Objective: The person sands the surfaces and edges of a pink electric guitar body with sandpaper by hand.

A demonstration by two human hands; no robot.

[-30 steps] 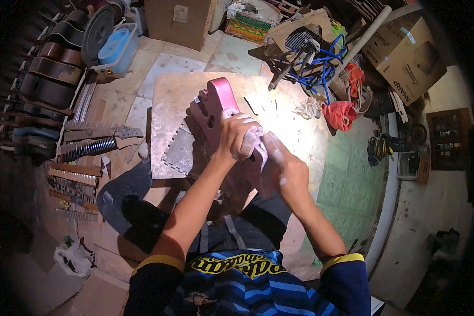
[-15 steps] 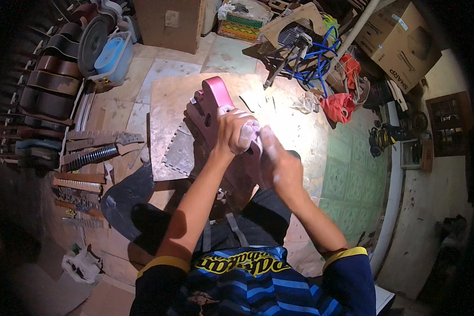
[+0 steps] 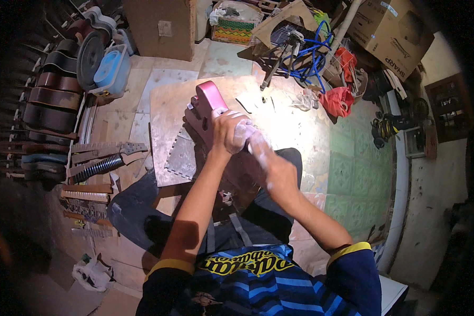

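Observation:
A pink electric guitar body (image 3: 212, 96) rests tilted over my lap, its upper part catching the light and its lower part in shadow. My left hand (image 3: 229, 131) is closed round its edge near the middle, with whitish dust on the fingers. Close beside it, my right hand (image 3: 276, 171) presses its dusty fingers together against the same edge. Those fingers are slightly blurred, and whatever lies under them is hidden. Beneath the body is a wooden board (image 3: 166, 95) on the floor, with a grey flat sheet with a toothed edge (image 3: 180, 158) lying on it.
Several guitar necks (image 3: 102, 166) lie at the left, below a row of guitar bodies (image 3: 52, 97). A blue plastic tub (image 3: 110, 68) stands behind them. At the far right are a blue hose (image 3: 321, 68), a red cloth (image 3: 336, 101) and a large cardboard box (image 3: 392, 37).
My right hand has moved up and left along the body's edge, closer to my left hand. My left hand keeps its hold. The whole view has shifted slightly.

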